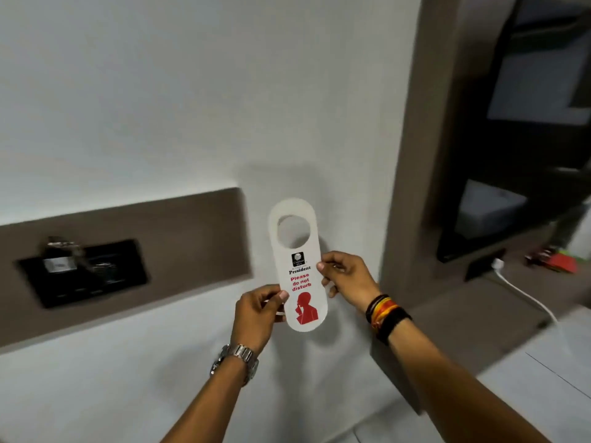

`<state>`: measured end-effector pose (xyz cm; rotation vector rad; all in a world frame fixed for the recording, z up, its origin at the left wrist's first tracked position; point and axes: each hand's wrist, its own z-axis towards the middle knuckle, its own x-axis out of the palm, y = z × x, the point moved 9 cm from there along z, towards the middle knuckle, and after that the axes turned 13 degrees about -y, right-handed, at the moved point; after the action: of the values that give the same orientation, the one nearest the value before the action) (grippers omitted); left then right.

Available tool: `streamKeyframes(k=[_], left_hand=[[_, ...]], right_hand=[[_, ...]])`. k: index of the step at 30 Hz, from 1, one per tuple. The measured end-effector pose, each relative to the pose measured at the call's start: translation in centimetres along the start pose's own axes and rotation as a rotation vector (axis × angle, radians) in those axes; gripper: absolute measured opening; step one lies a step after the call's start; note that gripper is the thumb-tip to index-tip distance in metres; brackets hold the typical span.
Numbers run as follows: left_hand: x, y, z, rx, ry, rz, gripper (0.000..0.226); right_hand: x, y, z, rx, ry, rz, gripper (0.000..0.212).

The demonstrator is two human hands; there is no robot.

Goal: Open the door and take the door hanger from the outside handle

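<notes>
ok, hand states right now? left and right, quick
Left hand: closed, pinching the lower left edge of the door hanger.
Right hand: closed, fingers pinching the hanger's right edge at mid-height.

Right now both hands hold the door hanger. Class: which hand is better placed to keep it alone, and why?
Probably the right hand. It pinches the door hanger at mid-height beside the print, nearer its balance point. The left hand grips only the lower edge, so the hanger might tip if held from there.

Head view: from the wearer's head, facing forward and down.
Nearness: close to the white wall (160,91) filling the upper left.
</notes>
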<state>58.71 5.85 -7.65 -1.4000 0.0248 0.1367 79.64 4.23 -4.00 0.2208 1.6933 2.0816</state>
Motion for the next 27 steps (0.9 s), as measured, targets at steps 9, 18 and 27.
streamKeyframes(k=[9,18,27], left_hand=[[24.6,13.7,-7.9,-0.256,0.3,0.144,0.012],[37.4,22.6,-8.4,-0.47,0.361,0.192,0.022],[41.2,27.3,-6.1,-0.42,0.381,0.247,0.025]], right_hand=[[-21.3,-22.7,-3.9,0.453,-0.352,-0.079,0.01],[-29.4,-37.3,-1.5,0.75,-0.571,-0.142,0.004],[-30.6,-45.3,2.5,0.884,-0.652,-0.228,0.004]])
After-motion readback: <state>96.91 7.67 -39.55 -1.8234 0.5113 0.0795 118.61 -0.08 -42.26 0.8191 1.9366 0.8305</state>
